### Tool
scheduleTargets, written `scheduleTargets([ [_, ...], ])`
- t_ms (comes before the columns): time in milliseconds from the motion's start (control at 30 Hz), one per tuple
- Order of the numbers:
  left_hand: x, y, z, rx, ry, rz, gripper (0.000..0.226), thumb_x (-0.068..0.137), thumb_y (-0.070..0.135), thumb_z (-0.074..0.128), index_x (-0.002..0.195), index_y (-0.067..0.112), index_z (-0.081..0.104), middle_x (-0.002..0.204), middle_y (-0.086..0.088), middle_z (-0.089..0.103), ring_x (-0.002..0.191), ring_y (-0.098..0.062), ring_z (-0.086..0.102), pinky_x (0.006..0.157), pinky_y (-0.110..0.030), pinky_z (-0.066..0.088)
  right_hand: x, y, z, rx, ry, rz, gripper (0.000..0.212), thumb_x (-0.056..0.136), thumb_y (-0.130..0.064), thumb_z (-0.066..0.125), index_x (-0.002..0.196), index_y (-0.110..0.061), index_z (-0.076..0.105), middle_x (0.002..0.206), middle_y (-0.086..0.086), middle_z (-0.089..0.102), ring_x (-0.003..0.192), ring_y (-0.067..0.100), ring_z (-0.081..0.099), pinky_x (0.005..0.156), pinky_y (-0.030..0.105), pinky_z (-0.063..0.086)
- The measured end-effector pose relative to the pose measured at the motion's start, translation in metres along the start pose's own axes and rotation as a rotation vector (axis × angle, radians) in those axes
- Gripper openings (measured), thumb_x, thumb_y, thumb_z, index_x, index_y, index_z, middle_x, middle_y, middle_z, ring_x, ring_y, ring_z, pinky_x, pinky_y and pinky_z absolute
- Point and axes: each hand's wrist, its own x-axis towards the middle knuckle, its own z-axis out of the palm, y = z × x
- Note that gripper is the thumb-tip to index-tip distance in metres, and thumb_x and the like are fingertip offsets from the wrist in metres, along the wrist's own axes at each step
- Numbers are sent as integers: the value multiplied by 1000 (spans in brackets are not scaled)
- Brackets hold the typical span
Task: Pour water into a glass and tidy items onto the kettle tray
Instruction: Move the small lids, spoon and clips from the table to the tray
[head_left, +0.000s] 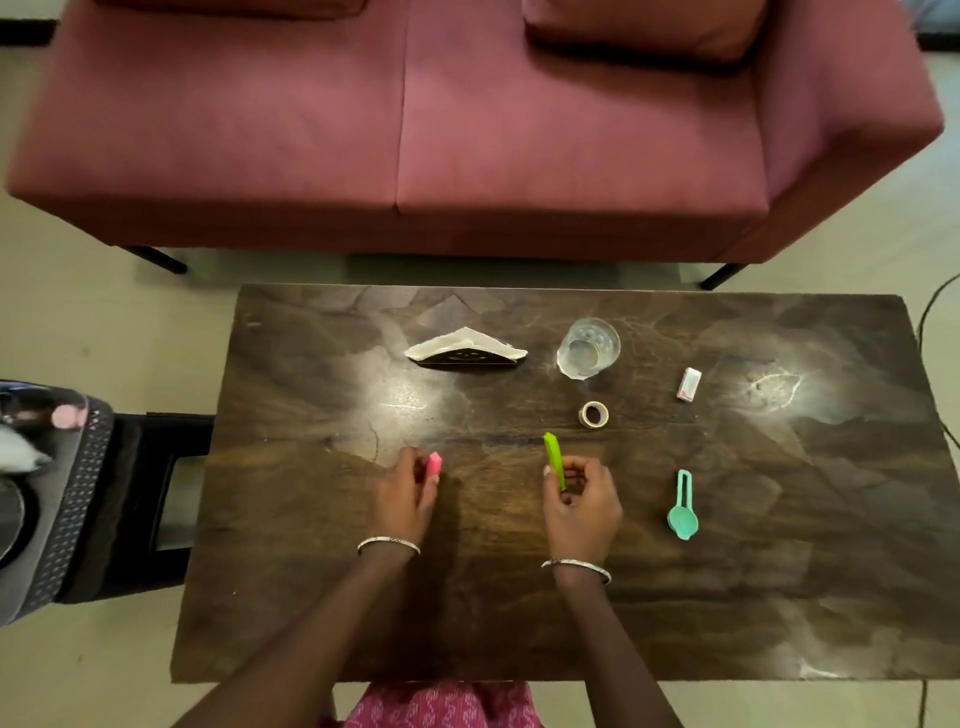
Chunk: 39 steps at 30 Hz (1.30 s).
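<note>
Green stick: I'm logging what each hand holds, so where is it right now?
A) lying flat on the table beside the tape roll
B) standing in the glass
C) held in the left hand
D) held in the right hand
D: the right hand pinches the green stick, its fingers curled round the lower end, while the left hand holds a pink piece.

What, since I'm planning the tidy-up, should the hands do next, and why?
Probably carry the pink piece in the left hand over to the tray left of the table. Both hands already grip something, the right hand a green stick, and the left is nearer the tray.
</note>
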Motion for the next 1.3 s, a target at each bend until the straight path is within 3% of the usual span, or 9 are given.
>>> scheduleTargets([
  [100,-8,-1,-13,-337,-13,-147,15,86,21,68,91,30,57,71,5,62,59,-14,62,56,-31,53,-24,-18,21,61,-106,23,16,77,-12,76,83,-18,62,77,-5,66,68,11,64,63,33,56],
  [200,-16,-16,-28,-474,-25,-221,31,80,10,72,98,33,62,70,0,60,58,-20,60,55,-33,54,-49,-38,38,122,-210,52,18,76,-8,77,80,-15,61,69,-7,66,65,0,65,60,9,49],
  [333,-25,-30,-57,-753,-24,-385,20,81,2,71,100,5,68,70,-6,62,56,-15,65,55,-24,54,-82,-59,62,122,-335,78,28,73,-10,82,72,-20,57,67,-6,67,63,5,65,60,18,53],
  [400,-29,-40,-79,-822,-23,-424,13,82,-2,69,90,8,68,62,-1,64,52,-10,63,52,-20,53,-100,-74,74,112,-361,92,35,70,-12,86,66,-25,53,64,-7,65,58,8,66,58,25,55],
  [467,-33,-50,-101,-834,-28,-436,16,82,-3,67,82,12,66,54,4,63,47,-6,59,45,-19,50,-117,-90,85,113,-369,97,36,68,-12,87,65,-23,53,62,-8,64,56,6,65,56,24,54],
  [600,-38,-87,-154,-859,-25,-499,8,81,1,70,82,6,64,68,-13,63,54,-15,59,46,-20,50,-156,-130,116,126,-391,83,32,65,-10,88,73,-15,58,65,-9,63,56,-4,60,55,8,45],
  [967,-22,-206,-291,-788,123,-606,19,84,8,70,77,7,52,64,-16,63,53,-23,59,41,-23,48,-255,-222,234,107,-540,82,13,79,-11,78,79,-13,64,75,3,73,66,11,68,57,14,51],
  [1167,-5,-264,-349,-608,227,-672,24,75,23,80,77,9,61,65,-8,68,57,-24,63,61,-36,55,-296,-264,306,-6,-626,-3,11,76,-26,80,76,-22,70,71,-7,71,66,6,66,63,19,54],
  [1300,21,-304,-364,-596,314,-721,28,68,20,85,68,17,57,63,-8,67,57,-27,64,64,-44,58,-307,-285,348,-16,-667,2,10,76,-20,80,79,-16,72,68,-6,66,60,6,60,58,10,46],
])
